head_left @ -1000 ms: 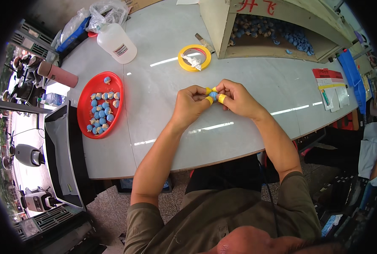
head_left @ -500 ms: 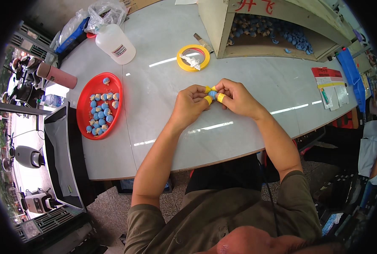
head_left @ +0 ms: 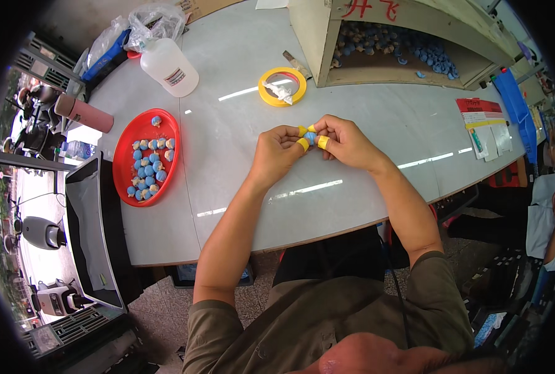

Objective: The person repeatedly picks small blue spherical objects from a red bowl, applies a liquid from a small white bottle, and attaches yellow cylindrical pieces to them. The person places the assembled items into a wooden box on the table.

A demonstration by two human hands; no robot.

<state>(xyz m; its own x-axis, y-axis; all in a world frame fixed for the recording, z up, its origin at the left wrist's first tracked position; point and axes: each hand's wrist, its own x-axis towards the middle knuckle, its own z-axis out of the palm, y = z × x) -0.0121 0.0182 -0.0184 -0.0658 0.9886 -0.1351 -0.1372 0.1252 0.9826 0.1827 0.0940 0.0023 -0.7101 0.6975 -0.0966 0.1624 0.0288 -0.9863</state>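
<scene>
Between my two hands, above the grey table (head_left: 240, 218), is a small blue ball-like piece (head_left: 310, 138). My left hand (head_left: 279, 151) pinches it from the left and my right hand (head_left: 346, 143) from the right, thumbs and index fingers closed on it. Yellow tape wraps those fingertips. Much of the piece is covered by the fingers. To the left, a red round tray (head_left: 120, 159) bears several similar blue balls (head_left: 149, 169) with cream-coloured bits on them.
Behind my hands lies a yellow tape roll (head_left: 264, 93) with crumpled white material in it. A beige box (head_left: 318, 37) holding many blue pieces stands at the far right. A white plastic jug (head_left: 170, 67), a pink bottle (head_left: 84, 113) and a red-and-white card (head_left: 481, 115) surround the work area.
My fingers have shifted slightly around the blue piece, and a little more of it shows between them. The tray and the other things stay where they were.
</scene>
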